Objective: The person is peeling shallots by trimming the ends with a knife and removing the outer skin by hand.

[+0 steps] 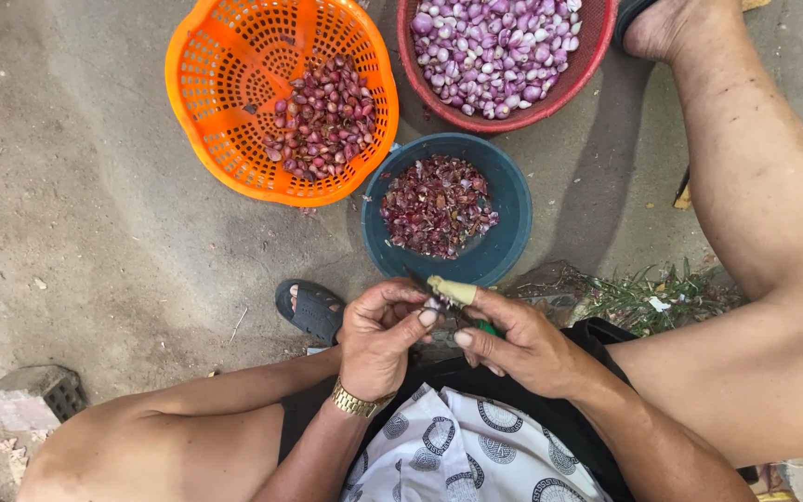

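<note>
**Small shallot pinched between 2 hands, knife at its tip**

The left hand is curled closed, pinching a small shallot between thumb and fingertips, right where both hands meet. The right hand is closed around a small knife with a pale wrapped grip and a bit of green handle showing below; the blade itself is mostly hidden.

The shallot looks light, firm and round, with a dry papery skin that probably slips once loosened, so it is best held by its sides, leaving the ends free.

Just beyond the hands sits a blue bowl of purple peelings. Further out to the left is an orange basket of unpeeled shallots; further out to the right, a red bowl of peeled ones.
</note>
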